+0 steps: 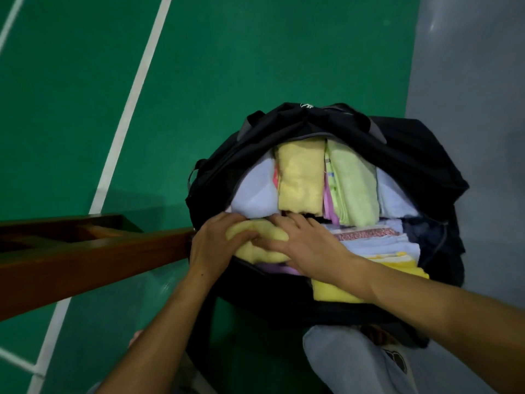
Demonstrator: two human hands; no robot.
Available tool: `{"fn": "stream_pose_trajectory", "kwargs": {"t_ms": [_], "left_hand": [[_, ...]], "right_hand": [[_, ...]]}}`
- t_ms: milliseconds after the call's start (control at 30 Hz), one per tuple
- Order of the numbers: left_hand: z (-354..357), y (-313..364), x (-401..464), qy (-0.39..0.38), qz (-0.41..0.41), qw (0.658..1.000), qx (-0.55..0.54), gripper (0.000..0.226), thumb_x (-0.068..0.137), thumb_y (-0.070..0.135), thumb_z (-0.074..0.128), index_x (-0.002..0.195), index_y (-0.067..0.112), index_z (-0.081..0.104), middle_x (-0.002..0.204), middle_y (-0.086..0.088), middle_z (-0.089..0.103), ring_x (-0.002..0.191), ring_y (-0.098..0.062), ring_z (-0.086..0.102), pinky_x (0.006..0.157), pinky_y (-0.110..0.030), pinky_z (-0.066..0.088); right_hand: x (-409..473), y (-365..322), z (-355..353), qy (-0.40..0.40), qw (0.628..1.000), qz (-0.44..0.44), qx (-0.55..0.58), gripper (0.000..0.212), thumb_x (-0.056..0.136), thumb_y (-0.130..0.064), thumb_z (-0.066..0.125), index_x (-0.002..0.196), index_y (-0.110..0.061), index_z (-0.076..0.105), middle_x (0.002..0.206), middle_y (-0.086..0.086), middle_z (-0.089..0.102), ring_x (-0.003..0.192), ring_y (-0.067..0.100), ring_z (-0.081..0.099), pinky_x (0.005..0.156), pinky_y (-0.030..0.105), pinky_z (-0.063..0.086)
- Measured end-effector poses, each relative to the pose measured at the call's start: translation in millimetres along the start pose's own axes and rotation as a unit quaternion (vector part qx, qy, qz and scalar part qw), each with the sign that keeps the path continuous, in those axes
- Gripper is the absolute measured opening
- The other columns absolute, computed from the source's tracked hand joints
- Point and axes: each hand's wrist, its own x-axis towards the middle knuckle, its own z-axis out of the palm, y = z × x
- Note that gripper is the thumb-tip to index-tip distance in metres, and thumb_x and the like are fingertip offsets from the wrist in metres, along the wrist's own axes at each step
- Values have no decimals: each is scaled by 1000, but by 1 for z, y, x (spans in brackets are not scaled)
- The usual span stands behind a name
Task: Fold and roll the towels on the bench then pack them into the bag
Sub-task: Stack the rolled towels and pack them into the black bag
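An open black bag (412,155) stands on the floor, filled with several rolled and folded towels. At its back lie a pale yellow towel (301,177), a light green towel (355,186) and white ones. A rolled yellow towel (255,245) sits at the near left of the opening. My left hand (216,243) curls round its left end. My right hand (306,240) lies over its right part with fingers spread and pressing down. More folded towels, blue, patterned and yellow (377,251), fill the near right side.
A brown wooden bench (85,251) runs in from the left and ends by the bag. The floor is green court with white lines (130,103); a grey strip lies at the right. My knee in grey trousers (349,362) is below the bag.
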Motion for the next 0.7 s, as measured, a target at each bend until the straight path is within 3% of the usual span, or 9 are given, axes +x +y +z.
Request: {"fn": "stream_pose_trajectory", "kwargs": {"t_ms": [100, 200, 233, 300, 400, 500, 567, 700], "left_hand": [[-4, 5, -5, 32, 27, 996, 78, 46, 81, 64, 70, 108, 27, 76, 111, 7, 66, 104, -22, 67, 85, -40, 57], [-2, 26, -40, 127, 214, 953, 173, 33, 92, 43, 78, 99, 11, 75, 106, -8, 66, 94, -33, 63, 77, -41, 53], [2, 34, -53, 103, 273, 943, 161, 29, 95, 42, 77, 95, 13, 75, 100, -6, 67, 89, -31, 62, 75, -40, 51], [19, 39, -73, -14, 329, 928, 173, 35, 99, 55, 69, 99, 21, 74, 98, 2, 70, 89, -25, 65, 76, -40, 50], [49, 30, -91, -131, 318, 903, 258, 56, 93, 79, 54, 107, 27, 71, 100, 8, 72, 94, -19, 66, 81, -41, 49], [66, 31, -96, -184, 288, 889, 305, 59, 80, 86, 53, 96, 31, 70, 84, 10, 70, 83, -17, 67, 76, -37, 46], [65, 36, -94, -197, 283, 900, 267, 49, 79, 81, 59, 92, 35, 69, 81, 15, 68, 81, -12, 67, 74, -34, 48], [31, 58, -87, -236, 286, 921, 116, 30, 94, 69, 60, 99, 40, 62, 92, 19, 61, 90, -1, 60, 80, -34, 44]], "right_hand": [[3, 2, 2, -21, 1000, 1, 3, 85, 78, -47, 82, 151, -52, 39, 150, 11, 45, 122, 37, 53, 89, 48, 53], [-2, 9, -7, -19, 1000, -4, 20, 82, 88, -54, 71, 157, -55, 26, 157, 10, 35, 129, 37, 48, 98, 50, 50], [-6, 12, -11, -13, 999, -4, 34, 78, 92, -58, 66, 158, -56, 23, 159, 9, 31, 130, 36, 45, 100, 51, 50], [-21, 16, -24, -6, 998, -15, 64, 71, 97, -62, 57, 159, -55, 23, 165, 9, 23, 138, 34, 39, 106, 51, 47], [-69, 20, -40, 34, 993, -1, 109, 66, 103, -57, 56, 161, -36, 34, 166, 10, 26, 145, 30, 38, 112, 46, 45], [-125, 34, -37, 28, 1000, -5, -4, 64, 100, -59, 59, 155, -31, 43, 154, 12, 43, 134, 33, 49, 106, 49, 49], [-145, 47, -28, -18, 997, -12, -72, 71, 96, -61, 63, 158, -38, 38, 151, 16, 49, 131, 39, 52, 106, 53, 49], [-126, 63, -30, -47, 996, -9, -71, 82, 96, -62, 59, 164, -48, 15, 153, 13, 47, 126, 36, 54, 103, 51, 49]]}}
